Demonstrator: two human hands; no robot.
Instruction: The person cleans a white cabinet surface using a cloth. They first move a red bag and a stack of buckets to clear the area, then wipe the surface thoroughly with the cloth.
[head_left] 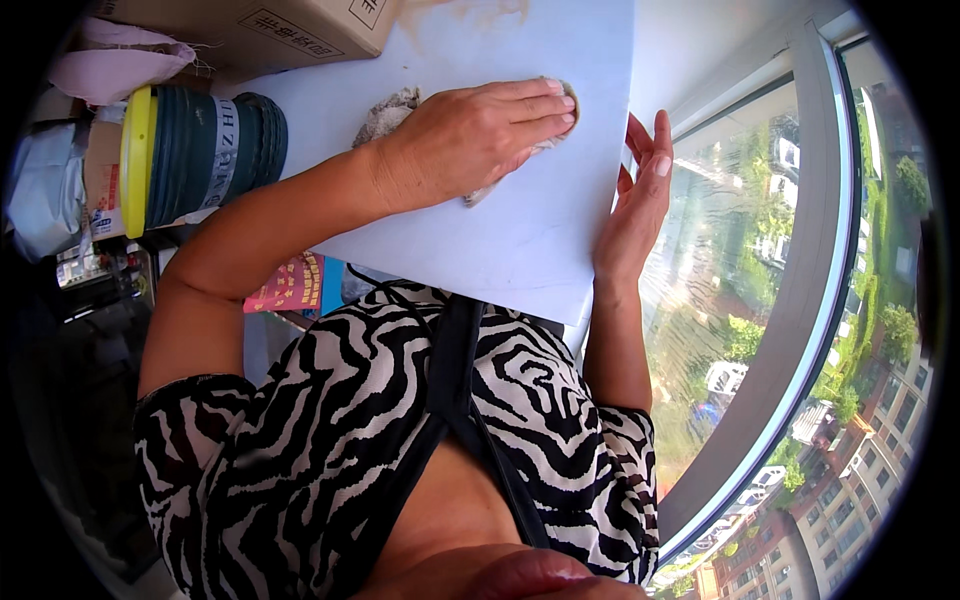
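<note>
A crumpled, greyish patterned cloth (390, 115) lies on a smooth white surface (450, 250). My left hand (470, 135) presses down on this cloth, its fingertips curled over the far end of the bunched fabric. Folds of the cloth stick out on both sides of the hand, while the palm hides the rest. At the right edge of the white surface stands my right hand (635, 205), fingers stretched and apart, holding nothing. Part of that hand is hidden along the edge. Brownish smears (470, 18) mark the far part of the surface.
A cardboard box (300, 35) sits at the far left. Nearer is a dark green round container with a yellow rim (138, 160), beside a pink cloth (120, 62) and a pale plastic bag (50, 190). A large window (720, 290) runs along the right.
</note>
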